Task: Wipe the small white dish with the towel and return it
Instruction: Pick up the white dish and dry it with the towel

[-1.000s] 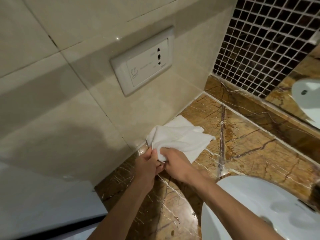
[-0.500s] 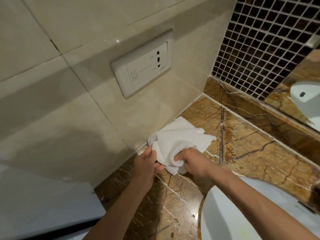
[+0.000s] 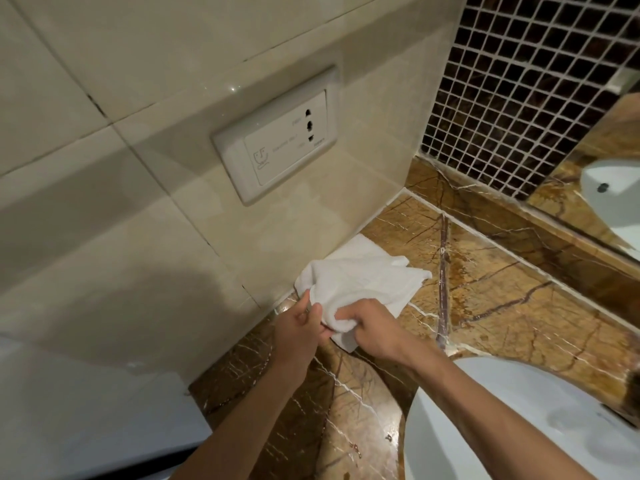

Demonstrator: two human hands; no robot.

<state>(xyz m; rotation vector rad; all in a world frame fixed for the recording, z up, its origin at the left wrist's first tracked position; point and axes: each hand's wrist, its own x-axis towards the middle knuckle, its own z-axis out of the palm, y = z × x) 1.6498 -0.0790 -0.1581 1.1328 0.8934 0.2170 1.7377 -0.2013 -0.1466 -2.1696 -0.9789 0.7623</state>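
Brown stone counter [image 3: 485, 306]

A white towel [image 3: 363, 282] lies on it, under the right hand [image 3: 374, 327]. A white sink [image 3: 519, 427] sits below that hand.

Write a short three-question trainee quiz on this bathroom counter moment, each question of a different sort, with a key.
1. True or false: both hands grip the white towel.
2. Multiple choice: where does the far part of the towel lie? A) in the sink B) on the marble counter against the tiled wall C) over the wall socket
3. Short answer: can the small white dish be seen?

Key
1. True: the left hand and right hand both pinch the bunched near end.
2. B: it rests on the marble counter, below the wall socket, clear of the sink.
3. No; if it is there, the towel hides it.
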